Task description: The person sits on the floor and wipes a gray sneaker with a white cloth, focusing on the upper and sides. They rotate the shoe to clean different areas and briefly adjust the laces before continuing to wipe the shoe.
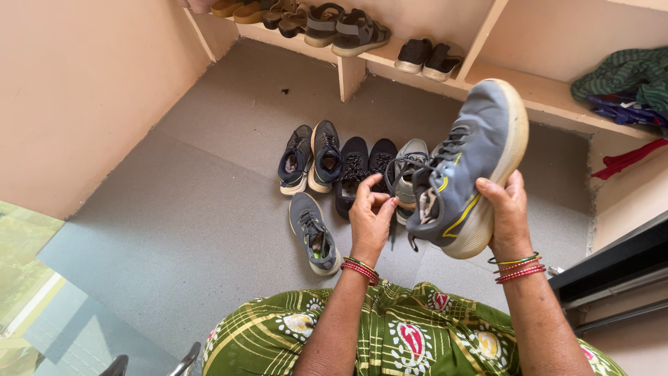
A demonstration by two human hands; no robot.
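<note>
Nearest is a lap covered in green patterned cloth (410,338), with both forearms reaching out over it, each wrist ringed with red and green bangles (518,268). The right hand (506,212) has its grip closed around the sole and heel side of a grey sneaker (470,163), holding it up in the air with the toe tipped up and away and the yellow-trimmed side turned left. The left hand (371,216) sits just left of it, fingers pinched shut on the sneaker's dark lace (398,167), which loops out from the eyelets. On the grey floor (209,195) just beyond and left of the left hand lies a single grey shoe (313,233) with a green insole. Farther on, a row of shoes stands side by side: a navy pair (311,157), a black pair (365,163) and a light grey shoe (410,160) partly hidden behind the held sneaker. At the far wall a low shelf (351,73) carries sandals (344,28) and small black shoes (428,56), and at the far right folded green cloth (626,76) lies on it.
</note>
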